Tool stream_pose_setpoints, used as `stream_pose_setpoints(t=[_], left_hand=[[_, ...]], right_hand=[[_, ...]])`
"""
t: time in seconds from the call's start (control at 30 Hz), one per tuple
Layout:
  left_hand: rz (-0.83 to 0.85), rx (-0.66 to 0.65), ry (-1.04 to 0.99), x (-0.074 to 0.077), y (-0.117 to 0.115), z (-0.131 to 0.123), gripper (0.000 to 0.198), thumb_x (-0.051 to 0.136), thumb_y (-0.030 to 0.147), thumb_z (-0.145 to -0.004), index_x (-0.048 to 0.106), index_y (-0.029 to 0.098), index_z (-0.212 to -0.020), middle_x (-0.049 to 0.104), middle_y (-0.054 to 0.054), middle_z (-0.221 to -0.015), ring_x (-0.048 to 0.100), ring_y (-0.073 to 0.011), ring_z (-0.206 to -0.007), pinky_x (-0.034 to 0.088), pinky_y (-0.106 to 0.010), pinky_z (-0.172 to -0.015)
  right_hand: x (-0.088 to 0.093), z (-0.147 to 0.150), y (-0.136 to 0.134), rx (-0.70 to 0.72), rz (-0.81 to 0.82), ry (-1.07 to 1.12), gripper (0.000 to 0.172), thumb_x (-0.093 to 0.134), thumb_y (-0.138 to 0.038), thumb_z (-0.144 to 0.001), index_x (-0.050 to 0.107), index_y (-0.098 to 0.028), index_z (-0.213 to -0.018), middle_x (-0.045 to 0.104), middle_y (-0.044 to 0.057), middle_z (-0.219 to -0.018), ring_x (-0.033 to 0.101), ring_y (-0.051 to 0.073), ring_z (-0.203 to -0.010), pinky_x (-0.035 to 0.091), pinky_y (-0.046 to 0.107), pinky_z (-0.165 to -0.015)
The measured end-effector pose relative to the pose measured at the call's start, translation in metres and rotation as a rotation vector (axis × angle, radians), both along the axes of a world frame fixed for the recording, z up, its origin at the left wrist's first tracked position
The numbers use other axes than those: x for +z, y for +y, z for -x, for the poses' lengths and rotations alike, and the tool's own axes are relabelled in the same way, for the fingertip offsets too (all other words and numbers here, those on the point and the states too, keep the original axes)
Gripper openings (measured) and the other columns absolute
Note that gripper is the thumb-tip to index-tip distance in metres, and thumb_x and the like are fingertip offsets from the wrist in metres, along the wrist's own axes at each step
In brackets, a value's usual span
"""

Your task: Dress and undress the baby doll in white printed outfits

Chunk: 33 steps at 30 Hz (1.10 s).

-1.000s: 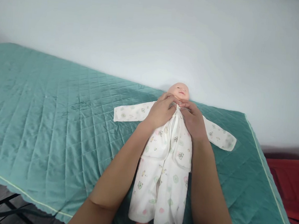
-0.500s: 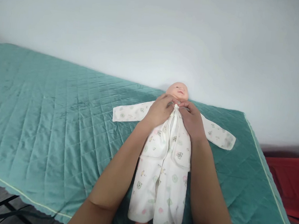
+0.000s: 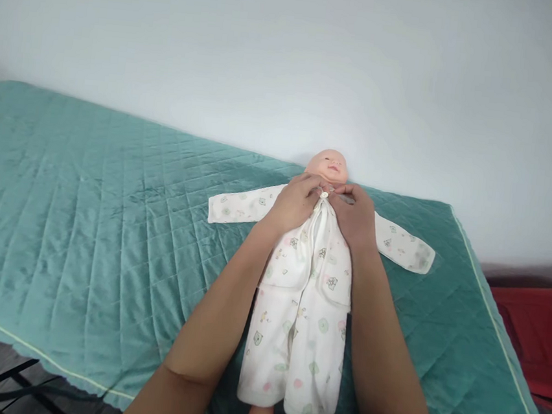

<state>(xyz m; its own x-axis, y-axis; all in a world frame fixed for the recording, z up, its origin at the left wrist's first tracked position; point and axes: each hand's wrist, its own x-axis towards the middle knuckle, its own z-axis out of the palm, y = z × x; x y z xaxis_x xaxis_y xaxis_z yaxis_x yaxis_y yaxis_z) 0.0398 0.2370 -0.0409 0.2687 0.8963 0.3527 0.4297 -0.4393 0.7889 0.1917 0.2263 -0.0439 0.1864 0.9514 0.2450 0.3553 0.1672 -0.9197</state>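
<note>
A baby doll [image 3: 327, 165] lies on its back, its head by the wall and its bare feet toward me. It wears a white printed jacket [image 3: 286, 260] with both sleeves spread out sideways, and matching trousers [image 3: 270, 343]. At the doll's neck, my left hand [image 3: 298, 203] pinches the left front edge of the jacket. My right hand [image 3: 355, 213] grips the opposite edge, thumb and fingers closed near a small white button [image 3: 324, 195] between the two hands. Below that point the jacket fronts hang apart. My fingers partly hide the collar.
A green quilted cover [image 3: 108, 230] with pale piping lies under the doll. Behind it rises a white wall [image 3: 290, 59]. To the right, past the cover's edge, stands a red plastic object [image 3: 532, 336]. Dark metal legs [image 3: 20, 381] show at the lower left.
My right hand's fingers have shifted slightly at the collar, and the button shows more fully. My left hand stays nearly in place. The view has moved a little.
</note>
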Motion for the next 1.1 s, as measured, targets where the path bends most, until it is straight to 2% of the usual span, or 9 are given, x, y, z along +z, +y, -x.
stream_pose_setpoints(t=[0.5, 0.7, 0.8, 0.93, 1.03, 1.1], left_hand=[[0.024, 0.016, -0.020, 0.000, 0.000, 0.000, 0.033, 0.043, 0.017, -0.095, 0.074, 0.023, -0.106, 0.069, -0.004, -0.125, 0.058, -0.0197, -0.125, 0.041, -0.035, -0.113], [0.019, 0.074, -0.045, 0.006, -0.003, 0.005, 0.029, 0.048, 0.014, -0.092, 0.072, 0.021, -0.107, 0.071, -0.005, -0.119, 0.062, -0.0196, -0.117, 0.044, -0.036, -0.109], [0.042, 0.110, -0.093, 0.012, -0.010, 0.008, 0.025, 0.053, 0.016, -0.090, 0.073, 0.021, -0.104, 0.073, -0.004, -0.112, 0.065, -0.0185, -0.107, 0.048, -0.034, -0.102], [0.057, 0.099, -0.089, 0.018, -0.026, 0.010, 0.017, 0.057, 0.020, -0.088, 0.073, 0.021, -0.095, 0.073, -0.003, -0.099, 0.065, -0.0175, -0.095, 0.050, -0.031, -0.092], [0.047, 0.102, -0.058, 0.017, -0.039, 0.011, 0.016, 0.057, 0.022, -0.088, 0.073, 0.021, -0.091, 0.071, -0.003, -0.094, 0.064, -0.0172, -0.091, 0.050, -0.031, -0.088], [0.041, 0.083, -0.055, 0.014, -0.044, 0.012, 0.017, 0.057, 0.022, -0.087, 0.074, 0.020, -0.091, 0.069, -0.003, -0.094, 0.063, -0.0161, -0.088, 0.049, -0.030, -0.085]], right_hand=[[-0.001, -0.001, -0.001, 0.002, 0.010, 0.119, 0.011, 0.063, -0.031, -0.078, 0.064, -0.021, -0.081, 0.072, 0.003, -0.094, 0.063, 0.019, -0.088, 0.048, 0.036, -0.090], [0.005, -0.006, -0.004, -0.014, -0.040, 0.083, 0.011, 0.060, -0.031, -0.082, 0.065, -0.022, -0.085, 0.071, 0.003, -0.096, 0.063, 0.020, -0.093, 0.048, 0.036, -0.090], [0.016, -0.009, -0.012, -0.053, -0.088, 0.019, 0.009, 0.060, -0.030, -0.083, 0.065, -0.023, -0.085, 0.070, 0.003, -0.095, 0.062, 0.020, -0.091, 0.047, 0.036, -0.086], [0.029, -0.007, -0.034, -0.012, -0.051, -0.160, 0.012, 0.060, -0.034, -0.086, 0.060, -0.024, -0.079, 0.063, 0.000, -0.076, 0.055, 0.018, -0.070, 0.043, 0.034, -0.070], [0.031, 0.000, -0.054, 0.039, 0.028, -0.329, 0.020, 0.062, -0.040, -0.086, 0.055, -0.025, -0.075, 0.059, 0.000, -0.069, 0.050, 0.018, -0.065, 0.038, 0.035, -0.066], [0.027, 0.006, -0.065, -0.007, 0.038, -0.410, 0.018, 0.064, -0.038, -0.084, 0.053, -0.025, -0.079, 0.059, 0.000, -0.073, 0.051, 0.020, -0.069, 0.037, 0.035, -0.068]])
